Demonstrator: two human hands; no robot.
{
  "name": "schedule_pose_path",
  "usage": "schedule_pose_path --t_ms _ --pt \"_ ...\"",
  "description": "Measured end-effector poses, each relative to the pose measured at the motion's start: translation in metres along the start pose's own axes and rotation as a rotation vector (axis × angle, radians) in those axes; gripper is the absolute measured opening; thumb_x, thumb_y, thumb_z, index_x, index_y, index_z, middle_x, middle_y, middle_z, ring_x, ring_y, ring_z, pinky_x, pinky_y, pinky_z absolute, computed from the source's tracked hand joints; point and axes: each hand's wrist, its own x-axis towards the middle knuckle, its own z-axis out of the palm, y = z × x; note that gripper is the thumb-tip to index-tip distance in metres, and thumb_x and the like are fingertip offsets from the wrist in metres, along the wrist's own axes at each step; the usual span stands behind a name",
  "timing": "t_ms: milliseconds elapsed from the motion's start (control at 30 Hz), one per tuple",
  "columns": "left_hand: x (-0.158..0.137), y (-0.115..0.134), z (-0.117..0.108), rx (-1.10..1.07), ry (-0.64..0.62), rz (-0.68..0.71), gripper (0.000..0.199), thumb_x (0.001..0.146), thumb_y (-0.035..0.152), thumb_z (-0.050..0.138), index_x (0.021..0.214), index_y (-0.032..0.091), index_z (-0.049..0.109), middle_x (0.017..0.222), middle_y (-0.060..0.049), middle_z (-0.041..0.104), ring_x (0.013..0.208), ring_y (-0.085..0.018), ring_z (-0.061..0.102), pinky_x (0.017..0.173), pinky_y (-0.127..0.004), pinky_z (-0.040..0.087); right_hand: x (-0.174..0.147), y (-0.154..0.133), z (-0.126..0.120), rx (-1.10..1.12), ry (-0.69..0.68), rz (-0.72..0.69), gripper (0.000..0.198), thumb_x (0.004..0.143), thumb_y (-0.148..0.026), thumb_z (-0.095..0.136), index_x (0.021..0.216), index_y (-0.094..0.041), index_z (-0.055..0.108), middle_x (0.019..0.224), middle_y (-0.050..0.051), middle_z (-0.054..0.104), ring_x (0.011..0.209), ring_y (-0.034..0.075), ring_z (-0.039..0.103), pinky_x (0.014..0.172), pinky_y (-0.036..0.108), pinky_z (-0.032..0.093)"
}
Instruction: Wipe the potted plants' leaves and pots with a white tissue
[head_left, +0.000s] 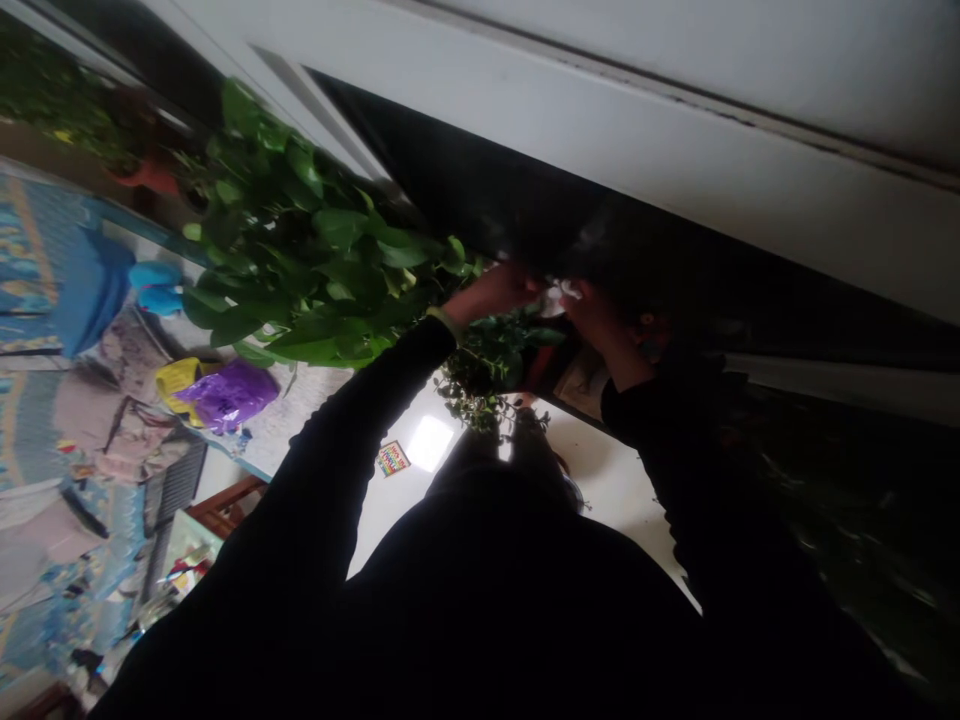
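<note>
A small white crumpled tissue or cloth (556, 298) is between my two hands, in front of a dark glass pane (480, 190). My right hand (598, 318) has its fingers closed on the right side of it. At its left edge, the fingers of my left hand (499, 290) are also closed and appear to grip it. Dim light hides the exact finger positions. Just below the hands grows a small dark-leaved potted plant (499, 350). A large leafy green plant (322, 250) reaches close to my left wrist, which wears a pale band (444, 320).
A white frame (600, 120) slants across the top. To the left are a purple plastic bag (236, 395), a yellow item (180, 380), a blue object (157, 288) and a patterned bed (45, 440). A colourful card (393, 459) lies on the pale floor (390, 510).
</note>
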Motion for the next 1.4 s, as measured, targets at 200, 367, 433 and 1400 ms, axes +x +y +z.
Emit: schedule_pose_path --t_ms 200,367,433,1400 --pt "-0.048 0.008 -0.001 0.082 -0.039 0.113 0.020 0.095 0.019 0.071 0.108 0.020 0.086 0.133 -0.009 0.083 0.118 -0.024 0.077 0.104 -0.034 0.057 -0.002 -0.010 0.007 0.014 0.011 0.083 0.048 0.081 -0.022 0.072 0.128 -0.021 0.078 0.123 0.011 0.085 0.118 0.033 0.079 0.114 0.055 0.064" --pt "-0.069 0.007 0.016 0.159 -0.022 0.089 0.030 0.101 0.018 0.062 0.119 0.018 0.085 0.128 -0.013 0.084 0.121 -0.029 0.078 0.105 -0.038 0.058 -0.012 -0.024 0.018 -0.187 -0.012 0.073 0.033 0.084 -0.022 0.075 0.117 -0.022 0.081 0.122 0.015 0.085 0.120 0.039 0.079 0.117 0.061 0.060" --pt "-0.073 0.005 0.024 0.163 0.003 0.098 0.030 0.103 0.017 0.059 0.119 0.018 0.085 0.130 -0.014 0.084 0.122 -0.030 0.077 0.105 -0.041 0.058 -0.005 -0.035 0.023 -0.241 -0.020 0.023 0.029 0.089 -0.023 0.073 0.117 -0.021 0.081 0.125 0.017 0.085 0.123 0.040 0.079 0.118 0.061 0.059" --pt "-0.084 -0.001 0.043 0.098 0.120 0.130 0.025 0.105 0.012 0.058 0.115 0.013 0.081 0.125 -0.015 0.083 0.122 -0.031 0.076 0.110 -0.043 0.058 -0.061 -0.044 -0.026 -0.598 -0.162 0.040 0.034 0.104 -0.026 0.062 0.127 -0.013 0.082 0.129 0.021 0.083 0.122 0.037 0.078 0.110 0.048 0.060"
